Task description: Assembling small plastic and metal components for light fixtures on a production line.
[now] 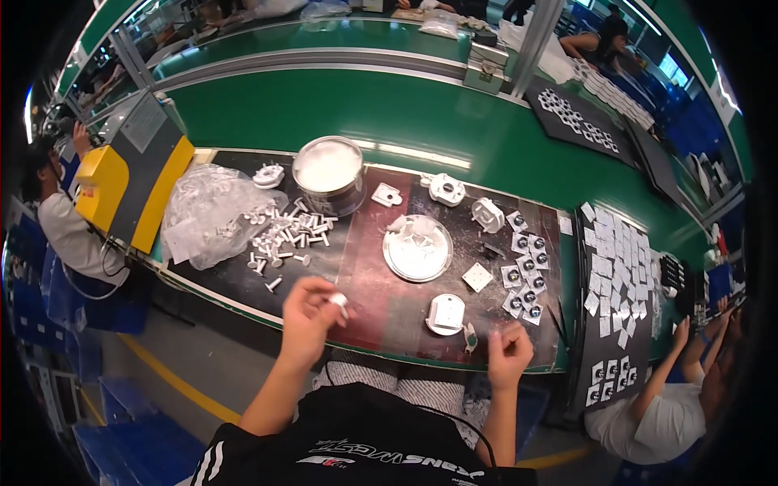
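Note:
My left hand (306,322) is raised over the bench's front edge and pinches a small white plastic peg (339,303) with a round head. My right hand (510,353) hovers at the front edge with its fingers curled together; whatever they hold, if anything, is hidden. Just left of that hand lies a small green-and-white piece (470,337). Nearby sits a round white fixture with a square block (446,314). Many more white pegs (292,231) are heaped to the left, beside a clear plastic bag (209,212). A shallow round dish (417,249) with white material stands in the middle.
A large tin (329,168) stands behind the dish. Square white plates with dark round parts (527,271) lie at right, beside a black board covered with white plates (612,267). At left is a yellow-and-grey machine (134,182). Co-workers sit on both sides.

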Action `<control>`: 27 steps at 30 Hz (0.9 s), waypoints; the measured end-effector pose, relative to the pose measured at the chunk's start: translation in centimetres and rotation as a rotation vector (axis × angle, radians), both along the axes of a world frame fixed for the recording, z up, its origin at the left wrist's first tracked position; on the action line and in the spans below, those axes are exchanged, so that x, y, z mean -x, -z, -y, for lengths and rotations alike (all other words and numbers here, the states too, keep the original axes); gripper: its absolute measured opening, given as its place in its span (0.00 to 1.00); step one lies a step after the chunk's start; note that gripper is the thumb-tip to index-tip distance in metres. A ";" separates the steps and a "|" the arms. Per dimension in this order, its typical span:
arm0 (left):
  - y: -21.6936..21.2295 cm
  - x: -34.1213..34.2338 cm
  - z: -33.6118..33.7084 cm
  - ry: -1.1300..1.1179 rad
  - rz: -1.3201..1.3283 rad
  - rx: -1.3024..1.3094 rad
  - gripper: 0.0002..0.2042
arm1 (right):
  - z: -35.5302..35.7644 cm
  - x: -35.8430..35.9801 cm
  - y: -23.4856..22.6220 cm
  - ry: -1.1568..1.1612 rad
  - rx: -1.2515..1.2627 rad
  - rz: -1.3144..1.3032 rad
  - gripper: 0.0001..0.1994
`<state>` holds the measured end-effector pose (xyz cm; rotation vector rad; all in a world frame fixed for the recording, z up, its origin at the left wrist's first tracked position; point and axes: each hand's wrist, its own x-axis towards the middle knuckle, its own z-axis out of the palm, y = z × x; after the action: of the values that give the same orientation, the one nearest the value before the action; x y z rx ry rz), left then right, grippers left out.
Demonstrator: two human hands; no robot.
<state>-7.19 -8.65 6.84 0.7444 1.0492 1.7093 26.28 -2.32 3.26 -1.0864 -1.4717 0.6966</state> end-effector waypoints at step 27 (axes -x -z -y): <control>2.3 -11.0 0.9 0.245 0.291 -0.021 0.11 | 1.8 6.7 -7.1 -0.307 -0.275 0.489 0.12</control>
<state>3.76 -9.56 4.50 0.5892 0.7101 1.5623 19.55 -4.08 10.35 -0.8583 -2.1169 0.4290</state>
